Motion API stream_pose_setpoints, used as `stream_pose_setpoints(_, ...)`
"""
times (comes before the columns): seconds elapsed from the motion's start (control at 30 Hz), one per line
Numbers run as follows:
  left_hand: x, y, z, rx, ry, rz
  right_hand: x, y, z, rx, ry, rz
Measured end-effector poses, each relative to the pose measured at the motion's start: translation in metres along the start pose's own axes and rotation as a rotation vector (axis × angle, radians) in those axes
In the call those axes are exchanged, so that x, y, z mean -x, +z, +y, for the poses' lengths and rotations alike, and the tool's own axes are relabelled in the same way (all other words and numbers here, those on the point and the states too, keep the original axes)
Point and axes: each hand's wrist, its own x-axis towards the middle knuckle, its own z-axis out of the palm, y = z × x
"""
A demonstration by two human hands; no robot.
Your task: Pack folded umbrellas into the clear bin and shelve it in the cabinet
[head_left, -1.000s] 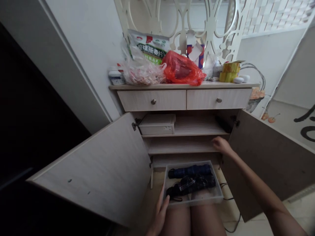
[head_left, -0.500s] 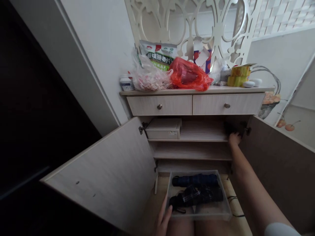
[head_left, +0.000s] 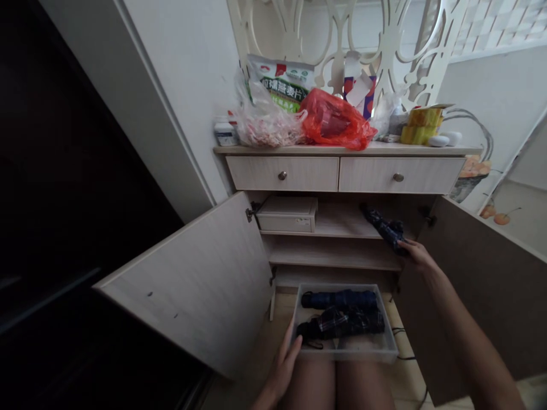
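My right hand (head_left: 414,254) grips a folded dark umbrella (head_left: 382,226), holding it at a slant in front of the upper shelf (head_left: 337,226) of the open cabinet. My left hand (head_left: 285,357) rests with fingers stretched along the left wall of a clear plastic bin (head_left: 387,353) that sits on my knees. Two folded umbrellas lie in the bin, a navy one (head_left: 339,299) behind and a plaid one (head_left: 342,323) in front.
Both cabinet doors stand wide, the left door (head_left: 192,285) and the right door (head_left: 482,296). A flat white box (head_left: 287,214) sits on the upper shelf. Bags, including a red bag (head_left: 335,121), and jars crowd the cabinet top above two drawers. A cable (head_left: 404,357) runs on the floor.
My right hand reached into the upper shelf's right corner, took hold of the dark umbrella and has drawn it out toward me. The left hand stayed on the bin.
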Motion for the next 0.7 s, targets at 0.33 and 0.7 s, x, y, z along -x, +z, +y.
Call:
stream_pose_setpoints(0.33, 0.001, 0.000, -0.005, -0.002, 0.053, 0.012, 0.163, -0.014, 0.003, 0.379, -0.125, -0.742)
stream_pose_setpoints(0.7, 0.006, -0.003, -0.006, 0.003, 0.085, -0.030, 0.187, 0.022, 0.007, 0.671, -0.348, -0.927)
